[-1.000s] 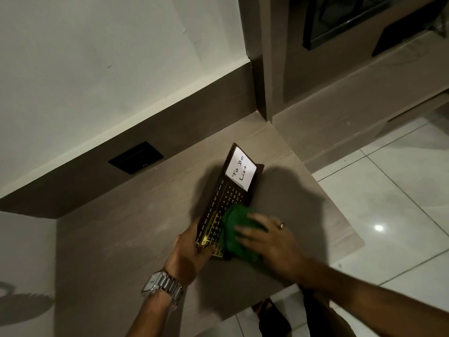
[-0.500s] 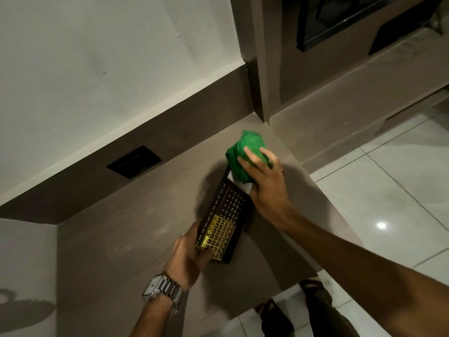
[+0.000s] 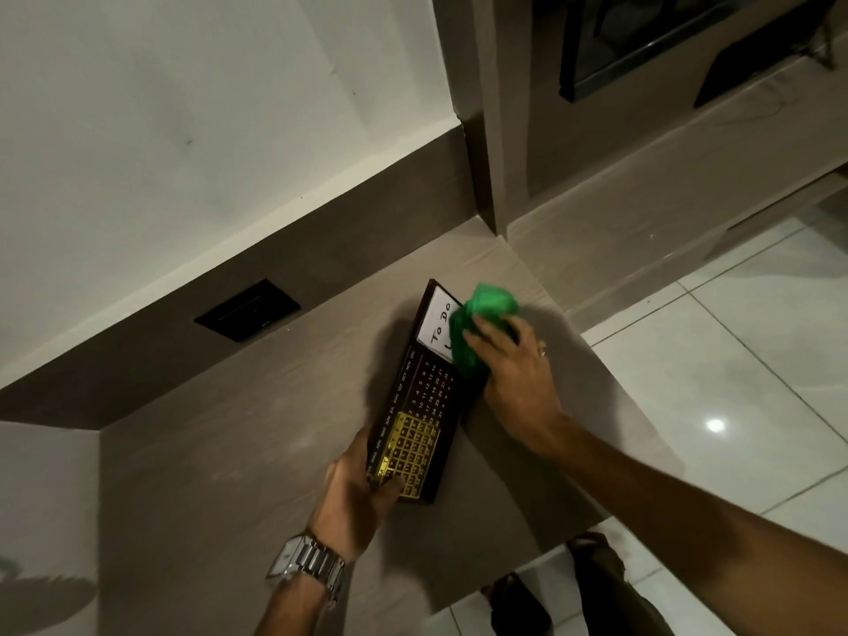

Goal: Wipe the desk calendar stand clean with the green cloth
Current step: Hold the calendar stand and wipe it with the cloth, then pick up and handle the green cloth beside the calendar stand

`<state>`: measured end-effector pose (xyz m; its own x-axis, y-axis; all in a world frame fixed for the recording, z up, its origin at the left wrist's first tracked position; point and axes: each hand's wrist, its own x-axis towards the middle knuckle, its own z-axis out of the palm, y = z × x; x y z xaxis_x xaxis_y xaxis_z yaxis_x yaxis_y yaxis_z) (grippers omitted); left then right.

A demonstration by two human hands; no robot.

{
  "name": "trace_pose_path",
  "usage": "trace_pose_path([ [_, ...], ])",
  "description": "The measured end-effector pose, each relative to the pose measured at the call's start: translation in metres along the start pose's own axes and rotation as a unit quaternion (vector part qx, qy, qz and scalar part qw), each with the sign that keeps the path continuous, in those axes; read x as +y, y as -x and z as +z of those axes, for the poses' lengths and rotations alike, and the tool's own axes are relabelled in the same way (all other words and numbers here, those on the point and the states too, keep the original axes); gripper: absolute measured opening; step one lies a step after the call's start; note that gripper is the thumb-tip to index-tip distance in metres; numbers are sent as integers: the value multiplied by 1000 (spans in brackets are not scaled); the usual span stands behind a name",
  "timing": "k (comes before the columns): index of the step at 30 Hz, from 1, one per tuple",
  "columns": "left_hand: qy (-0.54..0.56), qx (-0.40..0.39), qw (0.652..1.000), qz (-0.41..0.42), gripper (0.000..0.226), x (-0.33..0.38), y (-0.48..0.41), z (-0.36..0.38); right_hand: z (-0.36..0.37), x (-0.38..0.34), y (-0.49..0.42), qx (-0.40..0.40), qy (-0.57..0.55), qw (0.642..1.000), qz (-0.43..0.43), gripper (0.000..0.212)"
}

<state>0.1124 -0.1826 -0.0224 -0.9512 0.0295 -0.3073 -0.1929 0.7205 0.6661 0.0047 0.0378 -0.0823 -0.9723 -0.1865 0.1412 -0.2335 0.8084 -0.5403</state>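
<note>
Head view: left hand [image 3: 355, 491] fingers clamp the dark rectangular desk calendar stand [image 3: 415, 401] at 6 o'clock, while right hand [image 3: 514, 369] fingers bunched on the crumpled green cloth [image 3: 477, 323] may smear its white "To Do" panel [image 3: 438, 325] or shove it off the grey-brown wood-grain bench [image 3: 229, 452].

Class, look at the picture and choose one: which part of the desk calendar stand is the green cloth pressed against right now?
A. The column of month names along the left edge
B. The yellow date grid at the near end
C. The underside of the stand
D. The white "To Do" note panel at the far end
D: the right hand presses the green cloth over the white note panel at the far end of the calendar stand, while the left hand grips the near end.
</note>
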Motion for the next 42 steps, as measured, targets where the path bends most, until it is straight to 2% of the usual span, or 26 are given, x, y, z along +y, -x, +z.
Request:
trace_pose_path([
  [4, 13, 4, 1000, -2, 68, 5, 0, 0, 20, -19, 68, -21, 26, 991, -128, 74],
  [6, 12, 6, 1000, 3, 67, 6, 1, 1, 30, -24, 104, -59, 24, 970, -233, 69],
  [8, 10, 4, 1000, 2, 67, 7, 3, 1, 29, -22, 116, -89, 34, 949, -301, 68],
  [10, 7, 8, 1000, -6, 67, 6, 3, 1, 20, -11, 94, -63, 33, 955, -287, 65],
  [12, 3, 14, 1000, -17, 68, 6, 2, 1, 8, 3, 55, -21, 12, 983, -181, 66],
  [14, -3, 12, 1000, -25, 70, 6, 2, 1, -11, 15, 18, -16, 12, 996, -87, 68],
  [16, -7, 14, 999, -32, 71, 7, 2, 2, -17, 14, 3, -18, 23, 998, -64, 67],
  [18, 1, 16, 999, -40, 72, 9, 2, 2, -12, -1, 17, -14, 37, 995, -93, 65],
  [20, 9, 24, 999, -41, 74, 10, 2, 3, 4, -18, 57, -25, 30, 986, -163, 60],
  [23, 1, 35, 999, -33, 73, 12, 3, 4, 22, -39, 124, -112, 9, 958, -265, 60],
  [26, -14, 36, 999, -28, 75, 14, 4, 4, 21, -45, 146, -103, -22, 953, -283, 40],
  [28, -31, 22, 999, -24, 79, 18, 5, -1, 9, -43, 140, -100, -118, 961, -229, 38],
  [30, -31, 7, 999, -30, 83, 19, 6, -7, -2, -35, 132, -106, -232, 956, -146, 46],
  [33, -95, 72, 993, -25, 93, 35, -1, -12, -30, -14, 112, -81, -311, 947, -21, 64],
  [35, -133, 141, 980, 54, 90, 57, -12, -8, -50, 7, 93, -47, -322, 945, 28, 67],
  [37, -144, 171, 967, 119, 83, 83, -28, 3, -70, 30, 73, -20, -326, 944, 52, 66],
  [42, -194, 125, 950, 211, 79, 124, -78, 72, -93, 101, 13, 86, -288, 951, 73, 61],
])
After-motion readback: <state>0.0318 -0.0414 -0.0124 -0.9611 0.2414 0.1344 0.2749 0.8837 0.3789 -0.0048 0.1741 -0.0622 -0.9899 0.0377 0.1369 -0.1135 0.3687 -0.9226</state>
